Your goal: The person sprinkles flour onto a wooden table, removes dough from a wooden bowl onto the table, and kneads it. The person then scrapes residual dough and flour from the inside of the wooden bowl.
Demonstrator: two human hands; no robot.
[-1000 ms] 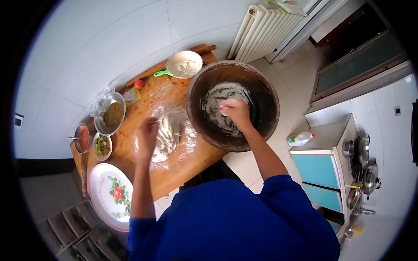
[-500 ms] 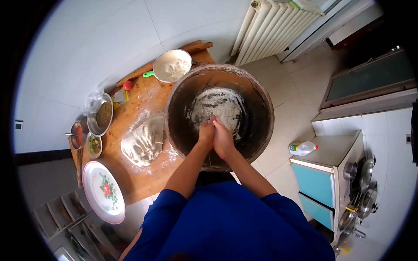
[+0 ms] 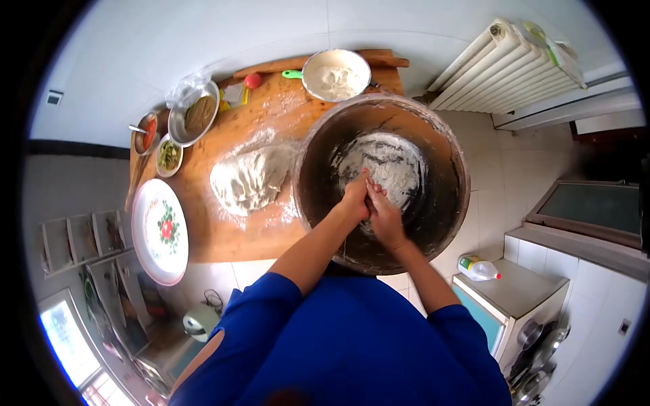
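Note:
My left hand point(image 3: 357, 195) and my right hand point(image 3: 384, 215) are pressed palm to palm over a large, deep brown basin point(image 3: 443, 169). Their fingers are closed against each other, hiding anything between the palms. Below them, loose white flour point(image 3: 396, 159) covers part of the basin's bottom, and white smears cling to its walls. Left of the basin, a big folded lump of dough point(image 3: 250, 179) lies on a floured wooden table point(image 3: 230, 247). Neither hand touches the dough.
At the table's back stands a pan of flour point(image 3: 338, 71) with a green-handled tool point(image 3: 292, 74). A metal bowl point(image 3: 208, 111), a dish of green food point(image 3: 169, 155) and a floral enamel tray point(image 3: 145, 223) line the left. A plastic bottle point(image 3: 477, 268) lies on the right cabinet.
My view has turned, shifting table and basin rightward and bringing more of the left side into sight. My hands stay together above the basin; the right hand has slid lower against the left.

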